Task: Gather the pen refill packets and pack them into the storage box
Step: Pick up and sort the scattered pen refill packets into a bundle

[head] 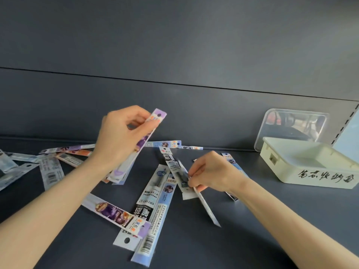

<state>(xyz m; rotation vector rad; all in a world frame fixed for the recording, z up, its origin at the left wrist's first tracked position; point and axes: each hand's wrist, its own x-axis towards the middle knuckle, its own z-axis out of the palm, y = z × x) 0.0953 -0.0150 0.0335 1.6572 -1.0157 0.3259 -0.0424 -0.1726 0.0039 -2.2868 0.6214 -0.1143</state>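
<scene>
My left hand [124, 136] grips a fanned bundle [134, 152] of refill packets by its top end. It is raised off the shelf [262, 220], well to the left of the storage box [314, 178]. My right hand [211, 171] works between that bundle and the box. Its fingertips pinch the lower end of a black-and-white packet [171, 162] lying flat, with a slim packet [207, 210] crossing it there.

The film looks slick and the packets overlap, so I expect the pinch could lift two at once or let one slide away. The bundle is held at one end only and its lower ends splay, so adding more may shake one loose.

More loose packets [52, 171] lie farthest from the box.

The box stands open, its lid [291, 129] leaning on the back wall just behind it, where a wide swing could knock it over. Bare shelf runs from my right hand to the box, and the near rim is the one edge I must lift over.
</scene>
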